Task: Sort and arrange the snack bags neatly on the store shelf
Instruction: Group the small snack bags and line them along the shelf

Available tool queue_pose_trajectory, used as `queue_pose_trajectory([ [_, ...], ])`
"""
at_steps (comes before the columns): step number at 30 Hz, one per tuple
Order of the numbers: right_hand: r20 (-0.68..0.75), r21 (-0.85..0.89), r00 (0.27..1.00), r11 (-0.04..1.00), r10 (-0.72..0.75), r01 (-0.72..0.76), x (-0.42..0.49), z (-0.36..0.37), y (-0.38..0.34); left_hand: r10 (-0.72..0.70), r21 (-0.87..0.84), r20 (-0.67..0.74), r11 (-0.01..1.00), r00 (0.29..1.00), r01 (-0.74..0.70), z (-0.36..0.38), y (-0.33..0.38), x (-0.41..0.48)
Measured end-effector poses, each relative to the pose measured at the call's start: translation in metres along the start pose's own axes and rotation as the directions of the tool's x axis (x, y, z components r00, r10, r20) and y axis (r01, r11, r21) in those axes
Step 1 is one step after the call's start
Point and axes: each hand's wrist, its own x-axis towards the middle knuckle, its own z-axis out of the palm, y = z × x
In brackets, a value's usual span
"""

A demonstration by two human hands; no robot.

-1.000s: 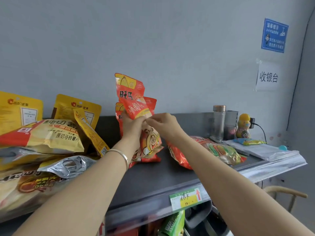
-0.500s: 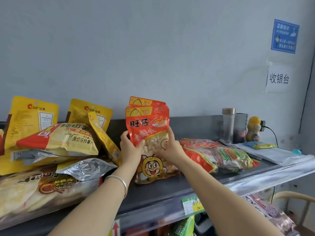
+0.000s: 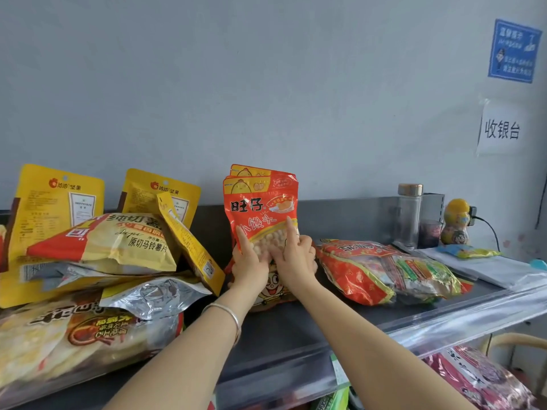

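Snack bags [image 3: 260,208] in red, a few stacked face-forward, stand upright near the middle of the dark shelf [image 3: 284,327], and both hands are on them. On my feed, starting at the far left, two yellow pouches [image 3: 56,196] lean against the wall. A potato chip bag [image 3: 112,244] lies across in front of them, with a slim yellow pouch [image 3: 189,241] tilted against its right end. Below those I see a silver-backed bag [image 3: 154,294] on top of a large flat bag [image 3: 74,335]. The left hand [image 3: 250,264], a bracelet [image 3: 231,318] on its wrist, lays its fingers straight and close together on the front bag's clear window. The right hand [image 3: 296,258] touches the left, its index finger straight up the bag's face. Its other fingers are bent at the bag's right edge, and I cannot tell whether they grip it. Just to the right lies a red-and-green packet [image 3: 381,270], then a glass bottle [image 3: 409,214] and a yellow figurine [image 3: 457,221] by the wall.
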Motion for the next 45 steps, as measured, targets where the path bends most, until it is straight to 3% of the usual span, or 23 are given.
queue_pose_trajectory([
  [6,0.041,-0.116,0.998,0.992,-0.036,0.041,0.005,0.002,0.013,0.025,0.163,-0.024,0.986,0.999,-0.02,0.008,0.001,-0.005],
  [10,0.091,-0.063,0.995,0.998,0.027,-0.021,-0.004,0.001,0.013,0.055,0.207,0.052,0.976,0.997,-0.065,0.001,-0.004,-0.008],
  [15,0.085,-0.133,0.996,0.99,-0.028,0.039,-0.008,-0.009,0.007,0.064,0.219,0.043,0.973,0.997,-0.072,-0.013,-0.003,-0.013],
  [21,0.063,-0.189,0.995,0.978,-0.076,0.087,-0.017,-0.018,0.002,0.177,0.279,-0.002,0.945,0.984,-0.17,-0.033,0.007,-0.03],
  [25,-0.025,-0.193,0.985,0.967,-0.171,0.163,-0.02,-0.032,-0.015,0.306,0.286,-0.067,0.918,0.95,-0.275,-0.056,0.027,-0.037],
  [30,-0.08,-0.132,0.932,0.93,-0.354,0.342,-0.023,-0.039,-0.058,0.479,0.365,-0.064,0.828,0.876,-0.426,-0.1,0.057,-0.042],
  [36,-0.131,-0.12,0.842,0.851,-0.523,0.511,-0.033,-0.027,-0.119,0.588,0.488,-0.084,0.728,0.804,-0.481,-0.169,0.063,-0.044],
  [41,-0.137,-0.143,0.767,0.779,-0.627,0.611,-0.052,-0.005,-0.166,0.556,0.608,-0.125,0.698,0.821,-0.38,-0.243,0.037,-0.048],
  [45,-0.077,-0.166,0.708,0.71,-0.702,0.685,-0.07,0.02,-0.195,0.457,0.609,-0.169,0.745,0.873,-0.273,-0.292,0.005,-0.05],
])
